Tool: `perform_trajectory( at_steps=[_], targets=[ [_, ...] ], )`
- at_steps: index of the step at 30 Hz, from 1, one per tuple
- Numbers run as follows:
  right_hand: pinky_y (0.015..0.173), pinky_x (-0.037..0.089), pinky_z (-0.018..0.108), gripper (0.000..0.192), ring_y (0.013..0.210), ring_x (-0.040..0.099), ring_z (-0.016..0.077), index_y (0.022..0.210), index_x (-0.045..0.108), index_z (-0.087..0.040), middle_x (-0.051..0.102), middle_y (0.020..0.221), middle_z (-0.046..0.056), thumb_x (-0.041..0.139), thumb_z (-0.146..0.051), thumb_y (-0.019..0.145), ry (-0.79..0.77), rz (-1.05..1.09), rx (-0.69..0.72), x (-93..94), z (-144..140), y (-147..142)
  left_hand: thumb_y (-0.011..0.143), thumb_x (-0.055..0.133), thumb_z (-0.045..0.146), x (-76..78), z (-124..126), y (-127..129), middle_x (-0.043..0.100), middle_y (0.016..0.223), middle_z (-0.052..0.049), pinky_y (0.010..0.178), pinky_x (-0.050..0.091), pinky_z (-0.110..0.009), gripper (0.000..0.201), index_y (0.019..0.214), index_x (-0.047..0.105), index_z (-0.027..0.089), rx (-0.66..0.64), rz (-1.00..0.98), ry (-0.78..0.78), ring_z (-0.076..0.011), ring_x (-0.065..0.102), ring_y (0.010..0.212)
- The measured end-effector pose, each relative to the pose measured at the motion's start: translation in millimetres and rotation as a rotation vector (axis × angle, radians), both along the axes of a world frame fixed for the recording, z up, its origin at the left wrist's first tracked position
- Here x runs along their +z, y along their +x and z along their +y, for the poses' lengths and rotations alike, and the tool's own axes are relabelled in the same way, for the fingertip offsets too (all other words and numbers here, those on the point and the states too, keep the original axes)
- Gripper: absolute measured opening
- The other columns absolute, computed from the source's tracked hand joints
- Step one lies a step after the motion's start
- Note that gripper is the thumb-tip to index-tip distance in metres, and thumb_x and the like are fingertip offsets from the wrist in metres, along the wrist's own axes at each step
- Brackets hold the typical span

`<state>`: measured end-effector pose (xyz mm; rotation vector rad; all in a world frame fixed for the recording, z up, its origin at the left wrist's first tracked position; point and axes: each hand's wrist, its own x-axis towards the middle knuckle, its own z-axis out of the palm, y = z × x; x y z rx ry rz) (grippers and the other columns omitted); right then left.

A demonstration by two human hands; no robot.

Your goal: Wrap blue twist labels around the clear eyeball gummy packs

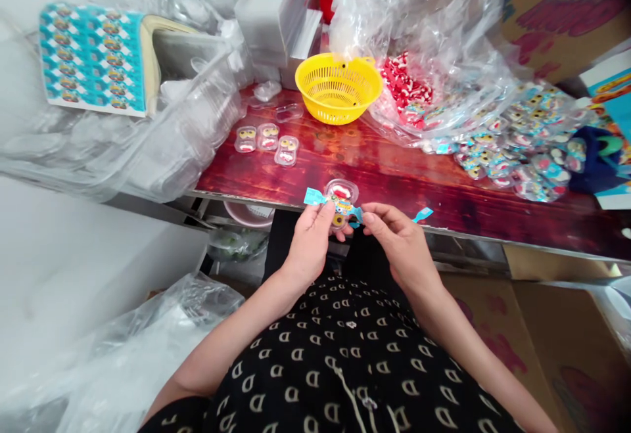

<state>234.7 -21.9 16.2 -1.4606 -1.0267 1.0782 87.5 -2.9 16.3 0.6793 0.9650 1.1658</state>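
My left hand (314,239) grips a small clear plastic candy pack (349,186) just over the table's front edge. Red-and-white and yellow pieces show inside it. Across the pack's middle lies a blue printed label (315,196), its left end sticking out past my left thumb. My right hand (398,239) pinches the label's right end between thumb and fingers. Another blue label piece (422,215) shows beside my right hand's knuckles; whether it touches the hand, I cannot tell. Several similar filled packs (267,137) stand on the table, beyond my left hand.
A yellow basket (339,88) stands at the back. Right of it, clear bags hold red-and-white pieces (407,88) and many labelled packs (537,137). Label sheets (93,58) rest on bagged plastic shells (182,137) at left. The dark red table (394,163) ends before my lap.
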Motion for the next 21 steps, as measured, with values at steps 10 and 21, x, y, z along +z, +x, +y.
perform_trajectory(
  at_steps=[10, 21],
  targets=[
    [0.067, 0.043, 0.029, 0.030, 0.062, 0.051, 0.0123, 0.064, 0.070, -0.021, 0.061, 0.061, -0.003, 0.089, -0.045, 0.066, -0.106, 0.335, 0.015, -5.4, 5.3, -8.7, 0.092, 0.064, 0.034, -0.1, 3.6, -7.9, 0.068, 0.070, -0.004, 0.053, 0.046, -0.023, 0.021, 0.085, 0.063, 0.013, -0.094, -0.214, -0.072, -0.0129, 0.064, 0.059],
    [0.079, 0.055, 0.036, 0.035, 0.070, 0.064, 0.0169, 0.068, 0.073, -0.024, 0.073, 0.072, -0.001, 0.089, -0.055, 0.064, -0.084, 0.374, 0.188, -11.6, 4.1, -16.9, 0.089, 0.071, 0.046, -4.7, -1.8, -22.0, 0.066, 0.064, 0.000, 0.037, 0.041, -0.021, 0.030, 0.089, 0.061, 0.018, -0.442, -0.378, -0.127, -0.0119, 0.060, 0.041]
  ],
)
